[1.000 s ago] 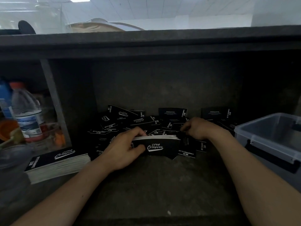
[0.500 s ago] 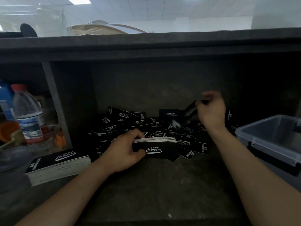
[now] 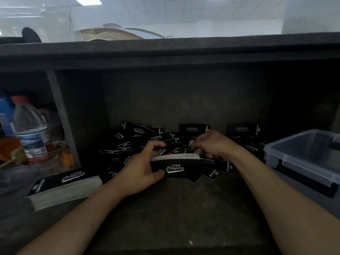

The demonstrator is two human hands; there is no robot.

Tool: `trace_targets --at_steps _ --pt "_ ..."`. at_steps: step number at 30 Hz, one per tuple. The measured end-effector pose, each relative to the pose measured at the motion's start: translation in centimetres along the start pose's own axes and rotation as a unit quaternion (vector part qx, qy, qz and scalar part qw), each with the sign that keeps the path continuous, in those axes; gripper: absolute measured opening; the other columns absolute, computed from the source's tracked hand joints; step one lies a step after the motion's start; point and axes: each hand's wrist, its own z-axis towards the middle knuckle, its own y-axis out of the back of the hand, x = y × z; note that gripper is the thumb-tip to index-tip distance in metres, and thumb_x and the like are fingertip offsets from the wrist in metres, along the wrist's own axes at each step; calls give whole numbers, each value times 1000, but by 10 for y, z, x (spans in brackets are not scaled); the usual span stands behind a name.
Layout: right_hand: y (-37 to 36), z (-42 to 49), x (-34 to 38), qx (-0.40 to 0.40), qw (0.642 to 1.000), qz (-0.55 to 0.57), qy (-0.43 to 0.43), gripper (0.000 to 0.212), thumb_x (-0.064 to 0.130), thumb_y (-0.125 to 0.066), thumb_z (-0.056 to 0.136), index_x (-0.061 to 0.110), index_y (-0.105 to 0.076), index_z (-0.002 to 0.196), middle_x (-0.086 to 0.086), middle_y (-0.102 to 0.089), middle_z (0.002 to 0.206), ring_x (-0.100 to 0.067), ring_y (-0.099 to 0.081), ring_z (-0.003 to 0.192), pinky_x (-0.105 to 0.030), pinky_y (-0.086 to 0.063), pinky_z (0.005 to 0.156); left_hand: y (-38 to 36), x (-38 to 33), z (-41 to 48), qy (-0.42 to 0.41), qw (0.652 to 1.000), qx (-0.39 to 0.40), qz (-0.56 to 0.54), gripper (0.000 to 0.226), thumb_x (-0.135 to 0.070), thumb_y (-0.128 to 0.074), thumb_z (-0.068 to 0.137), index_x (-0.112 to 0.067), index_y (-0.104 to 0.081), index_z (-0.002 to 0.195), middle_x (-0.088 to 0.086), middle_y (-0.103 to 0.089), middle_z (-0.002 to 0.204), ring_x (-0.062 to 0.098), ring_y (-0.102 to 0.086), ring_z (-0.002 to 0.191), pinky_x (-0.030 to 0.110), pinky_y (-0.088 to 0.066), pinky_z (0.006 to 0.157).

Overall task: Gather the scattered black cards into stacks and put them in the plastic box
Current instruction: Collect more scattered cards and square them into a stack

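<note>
DARK SHELF: My left hand is gripping an upright stack of black cards, thumb on its near face, fingers curled over the top edge. My right hand is hovering at the stack's far right corner, fingers curled and blurred; I cannot tell whether they are pinching a card. Loose cards are lying just behind. The plastic box is sitting to the right, and a second stack is lying to the left.

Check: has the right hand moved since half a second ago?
Yes. The right hand has dropped and drawn left, away from the plastic box, to the right end of the stack.
</note>
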Motion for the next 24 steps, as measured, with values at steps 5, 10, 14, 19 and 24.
trace_targets --at_steps 5,10,14,19,24 --pt "16 6 -13 26 972 -233 1 32 25 -85 69 23 -72 98 9 -67 89 -9 -62 86 -22 -48 80 1 -2 -1 -37 996 -12 80 43 -32 -67 78 -44 -53 117 -14 -70 101 9 -69 84 37 -56 78" --pt "12 6 -13 51 975 -213 -34 57 19 -90 60 18 -68 113 0 -67 109 -15 -61 100 -24 -49 90 1 -2 -1 -50 994 -27 93 36 -30 -71 78 -39 -60 112 -21 -64 104 -1 -63 96 29 -54 84" --pt "20 13 -11 -75 990 -116 -28 34 7 -83 70 18 -73 100 -3 -70 100 -16 -63 87 -24 -50 80 0 -2 -1 -50 994 -30 91 37 -32 -68 77 -34 -61 113 -20 -64 104 0 -63 96 29 -54 84" --pt "29 10 -2 -265 947 132 123 39 1 -75 75 22 -53 101 -4 -65 103 -22 -66 92 -38 -58 77 0 0 0 -46 994 -34 94 28 -29 -71 82 -32 -62 108 -15 -61 103 2 -62 94 30 -53 83" --pt "18 -2 8 -94 957 250 112 40 -7 -69 80 23 -63 105 -10 -61 117 -21 -67 94 -32 -60 70 -1 4 2 -35 994 -37 94 40 -42 -66 78 -25 -59 115 -11 -52 122 -1 -56 111 23 -47 97"
